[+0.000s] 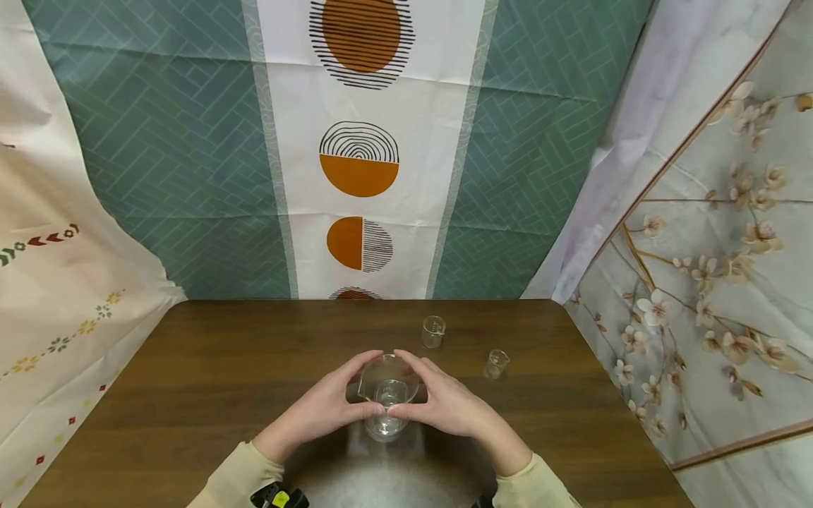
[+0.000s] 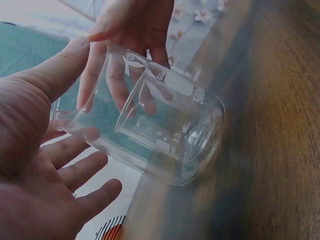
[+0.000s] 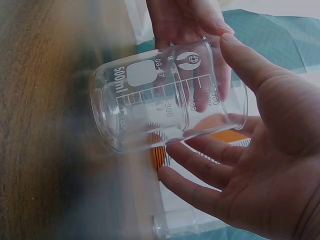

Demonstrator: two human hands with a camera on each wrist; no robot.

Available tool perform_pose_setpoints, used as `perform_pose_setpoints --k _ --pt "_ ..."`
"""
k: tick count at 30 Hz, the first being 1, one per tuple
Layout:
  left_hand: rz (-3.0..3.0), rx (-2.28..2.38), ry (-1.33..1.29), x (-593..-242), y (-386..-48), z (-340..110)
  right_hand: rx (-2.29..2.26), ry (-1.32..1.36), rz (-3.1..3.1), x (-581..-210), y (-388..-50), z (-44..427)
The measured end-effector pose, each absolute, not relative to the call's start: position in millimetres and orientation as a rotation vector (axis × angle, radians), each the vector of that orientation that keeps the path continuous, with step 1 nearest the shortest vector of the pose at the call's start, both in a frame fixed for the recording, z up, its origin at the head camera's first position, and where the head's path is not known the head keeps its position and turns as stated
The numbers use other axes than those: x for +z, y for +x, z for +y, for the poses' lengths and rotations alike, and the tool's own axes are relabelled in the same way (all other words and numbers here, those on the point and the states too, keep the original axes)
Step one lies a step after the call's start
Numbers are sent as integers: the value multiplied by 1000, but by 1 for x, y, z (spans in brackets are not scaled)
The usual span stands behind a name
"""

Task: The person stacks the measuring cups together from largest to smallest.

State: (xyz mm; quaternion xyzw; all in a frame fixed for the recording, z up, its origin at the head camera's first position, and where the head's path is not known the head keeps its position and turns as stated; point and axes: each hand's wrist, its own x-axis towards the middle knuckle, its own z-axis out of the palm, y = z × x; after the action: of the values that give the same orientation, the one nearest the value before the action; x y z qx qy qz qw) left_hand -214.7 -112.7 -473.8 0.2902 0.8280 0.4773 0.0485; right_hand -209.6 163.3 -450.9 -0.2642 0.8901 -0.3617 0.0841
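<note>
A large clear glass beaker marked 500 ml (image 3: pixel 140 75) stands upright between both hands in the head view. Inside it sits a smaller glass beaker (image 2: pixel 160 125); whether that one holds anything cannot be made out. My left hand (image 1: pixel 330 401) grips the large beaker's upper part from the left, thumb at the near side and fingers reaching round the far side. From the opposite side my right hand (image 1: pixel 444 401) holds the same beaker likewise, the two thumb tips meeting or nearly so. Whether its base touches the brown wooden table (image 1: pixel 222 381) is hard to tell.
Two small glass beakers stand apart on the table, one small beaker (image 1: pixel 433 331) near the back edge and another small beaker (image 1: pixel 497 364) farther right. Behind the table hangs a green and white patterned cloth (image 1: pixel 190 176); a floral cloth (image 1: pixel 711 296) hangs on the right.
</note>
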Motion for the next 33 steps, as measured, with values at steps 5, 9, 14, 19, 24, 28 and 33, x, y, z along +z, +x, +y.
perform_pose_setpoints --k 5,9,14,19,24,28,33 --pt "2512 1469 880 -475 -214 -111 -1068 -787 2657 -450 -209 163" --pt "2501 1480 872 -475 -213 -110 -1062 -782 2656 -449 -209 163" --pt "2485 1493 875 -475 -214 -108 -1066 -786 2649 -448 -208 164" --pt "2467 1507 891 -475 -215 -108 -1059 -779 2645 -445 -209 164" --pt "2477 1496 894 -475 -215 -108 -1055 -775 2644 -446 -210 165" --pt "2480 1490 886 -475 -213 -107 -1067 -781 2640 -448 -210 166" --pt "2476 1488 888 -476 -212 -107 -1091 -830 2618 -450 -211 167"
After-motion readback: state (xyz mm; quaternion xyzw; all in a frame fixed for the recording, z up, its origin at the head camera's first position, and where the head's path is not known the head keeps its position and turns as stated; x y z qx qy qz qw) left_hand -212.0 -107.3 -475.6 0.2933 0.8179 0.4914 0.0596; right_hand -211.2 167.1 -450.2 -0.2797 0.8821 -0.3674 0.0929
